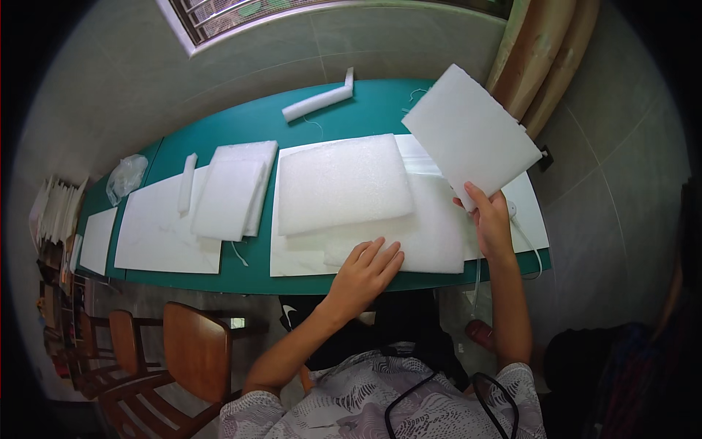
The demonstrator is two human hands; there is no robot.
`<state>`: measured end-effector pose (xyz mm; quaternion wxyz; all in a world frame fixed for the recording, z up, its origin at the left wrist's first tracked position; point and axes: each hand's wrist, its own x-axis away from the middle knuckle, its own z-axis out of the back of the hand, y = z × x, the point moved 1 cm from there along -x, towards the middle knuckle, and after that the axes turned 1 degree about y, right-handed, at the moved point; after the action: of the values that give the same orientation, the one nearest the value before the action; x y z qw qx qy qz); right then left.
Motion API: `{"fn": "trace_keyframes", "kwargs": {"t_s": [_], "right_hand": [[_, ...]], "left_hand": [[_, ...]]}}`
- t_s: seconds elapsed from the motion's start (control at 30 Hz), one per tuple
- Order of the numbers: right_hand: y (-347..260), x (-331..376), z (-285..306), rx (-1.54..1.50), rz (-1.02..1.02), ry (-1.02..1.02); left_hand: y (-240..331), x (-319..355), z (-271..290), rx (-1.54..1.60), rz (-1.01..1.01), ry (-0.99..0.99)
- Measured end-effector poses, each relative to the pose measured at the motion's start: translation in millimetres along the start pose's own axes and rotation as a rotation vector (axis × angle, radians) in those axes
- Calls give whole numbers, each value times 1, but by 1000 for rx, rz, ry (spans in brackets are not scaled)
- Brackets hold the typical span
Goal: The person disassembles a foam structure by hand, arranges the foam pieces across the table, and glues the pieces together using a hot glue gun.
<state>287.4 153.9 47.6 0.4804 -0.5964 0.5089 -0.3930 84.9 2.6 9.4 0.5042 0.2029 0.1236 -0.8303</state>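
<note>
My right hand grips the lower corner of a white foam sheet, thumb on its face, and holds it up tilted over the right end of the table. My left hand lies with outstretched fingers on the near edge of another foam sheet, gripping nothing. Partly over that sheet rests a thick white foam piece. Both lie on a white marbled board. How many layers the foam has there, I cannot tell.
The green table also bears a foam stack, a second marbled board, foam strips and a crumpled plastic bag. A white cable hangs at the right end. Wooden chairs stand at the near left; large rolls lean behind.
</note>
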Motion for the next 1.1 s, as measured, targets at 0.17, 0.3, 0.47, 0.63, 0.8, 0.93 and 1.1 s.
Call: {"fn": "trace_keyframes", "kwargs": {"t_s": [0.17,0.3,0.47,0.63,0.8,0.93,1.1], "right_hand": [[-15,-27,-24,87,-99,-205],[-15,-48,-53,70,-186,-333],[9,-53,-62,163,-294,-513],[20,-46,-67,192,-327,-456],[16,-46,-71,276,-294,-496],[20,-57,-66,213,-335,-459],[20,-51,-69,149,-397,-440]], "left_hand": [[-6,-9,23,-33,-102,66],[8,-2,67,-67,-231,145],[21,23,127,-8,-271,131],[9,58,177,9,-190,138],[-35,59,179,-125,-34,185],[-81,3,163,-86,54,127],[-85,-26,152,-103,15,69]]}}
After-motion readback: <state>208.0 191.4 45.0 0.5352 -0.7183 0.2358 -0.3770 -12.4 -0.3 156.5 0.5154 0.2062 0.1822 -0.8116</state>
